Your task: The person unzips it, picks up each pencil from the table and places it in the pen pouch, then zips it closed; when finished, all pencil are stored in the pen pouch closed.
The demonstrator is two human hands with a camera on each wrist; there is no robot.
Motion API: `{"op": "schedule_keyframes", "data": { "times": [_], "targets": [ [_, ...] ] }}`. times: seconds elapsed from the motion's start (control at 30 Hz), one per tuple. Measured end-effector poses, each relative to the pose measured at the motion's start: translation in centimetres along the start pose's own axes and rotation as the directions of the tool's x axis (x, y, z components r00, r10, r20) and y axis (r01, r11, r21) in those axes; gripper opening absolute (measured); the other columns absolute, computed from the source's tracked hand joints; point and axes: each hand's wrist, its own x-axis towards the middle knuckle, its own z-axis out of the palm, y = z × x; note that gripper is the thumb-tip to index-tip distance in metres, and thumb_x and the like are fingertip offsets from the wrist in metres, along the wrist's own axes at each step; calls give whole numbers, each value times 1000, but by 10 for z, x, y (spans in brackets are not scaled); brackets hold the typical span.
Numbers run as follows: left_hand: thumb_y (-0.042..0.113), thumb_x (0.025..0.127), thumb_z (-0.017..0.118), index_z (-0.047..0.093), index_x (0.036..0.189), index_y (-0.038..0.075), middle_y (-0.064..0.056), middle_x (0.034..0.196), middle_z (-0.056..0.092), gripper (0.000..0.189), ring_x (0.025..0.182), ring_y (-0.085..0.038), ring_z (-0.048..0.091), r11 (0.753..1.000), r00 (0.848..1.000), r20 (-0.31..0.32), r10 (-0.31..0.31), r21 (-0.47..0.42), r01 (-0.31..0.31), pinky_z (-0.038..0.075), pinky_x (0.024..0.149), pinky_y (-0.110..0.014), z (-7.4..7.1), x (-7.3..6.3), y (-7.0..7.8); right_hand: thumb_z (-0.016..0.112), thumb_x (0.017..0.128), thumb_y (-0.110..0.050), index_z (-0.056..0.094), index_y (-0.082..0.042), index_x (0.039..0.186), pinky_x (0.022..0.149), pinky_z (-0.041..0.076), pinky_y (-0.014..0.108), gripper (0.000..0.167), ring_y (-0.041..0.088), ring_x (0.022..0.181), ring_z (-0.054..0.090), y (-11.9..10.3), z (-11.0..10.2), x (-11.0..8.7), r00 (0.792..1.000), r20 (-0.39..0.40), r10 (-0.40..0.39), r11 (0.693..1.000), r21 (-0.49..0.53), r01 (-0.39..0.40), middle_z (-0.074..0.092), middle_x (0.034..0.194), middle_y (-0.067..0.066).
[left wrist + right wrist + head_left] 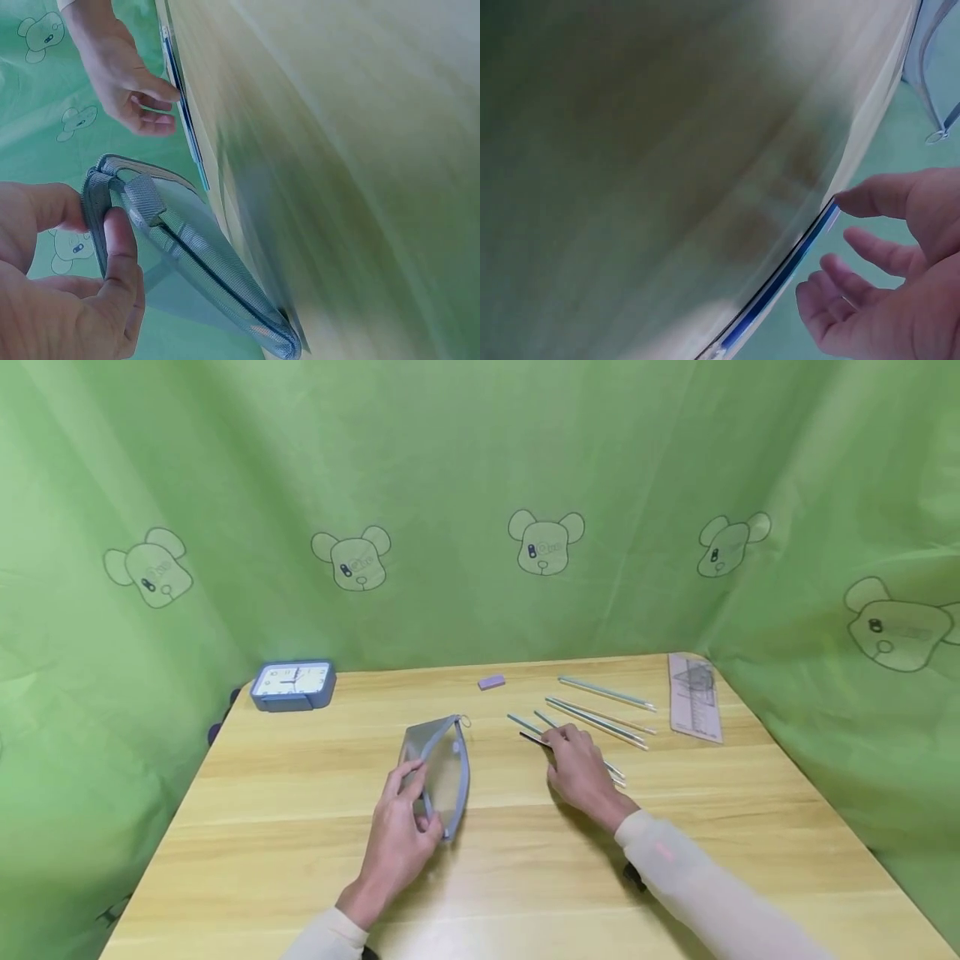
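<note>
In the head view my left hand [405,831] pinches one edge of a translucent zip pouch [446,777] with grey-blue trim, holding it upright with its mouth gaping. The left wrist view shows the thumb and fingers gripping the zipped rim of the pouch [214,262]. My right hand [581,768] reaches down over several pencils, blue-green ones and a black pencil [534,739]. From the right wrist, my hand [885,262] has its thumb tip right at the pencils [780,274], the other fingers loosely bent and apart from the thumb. Part of the pencils is hidden under this hand.
Behind the right hand lie more loose pencils [600,718]. A purple eraser [491,682] sits near the back edge, and a blue clock [293,685] stands back left. At the back right is a ruler set [696,697]. Green curtains [465,602] surround the wooden table [300,810].
</note>
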Motion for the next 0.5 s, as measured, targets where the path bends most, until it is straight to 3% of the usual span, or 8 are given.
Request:
{"op": "schedule_keyframes", "data": {
  "times": [0.27, 0.5],
  "targets": [
    [-16, 81, 72, 47, 153, -13, -21, 166, 42, 76, 68, -4, 59, 1000, 1000, -4, -4, 6, 5, 58, 57, -15, -3, 0, 0, 67, 88, 8, 66, 1, 139, 102, 59, 61, 52, 46, 119, 64, 12, -2, 3, 998, 59, 7, 999, -46, -5, 66, 135, 27],
    [-15, 81, 72, 48, 152, -14, -21, 164, 44, 75, 64, 2, 54, 1000, 1000, -6, 12, 29, -12, 57, 57, -15, -6, 1, -3, 72, 88, 3, 73, 2, 126, 95, 62, 60, 37, 43, 111, 66, 14, -3, 1, 998, 26, -49, 989, -139, 52, 70, 127, 25]
  ]
}}
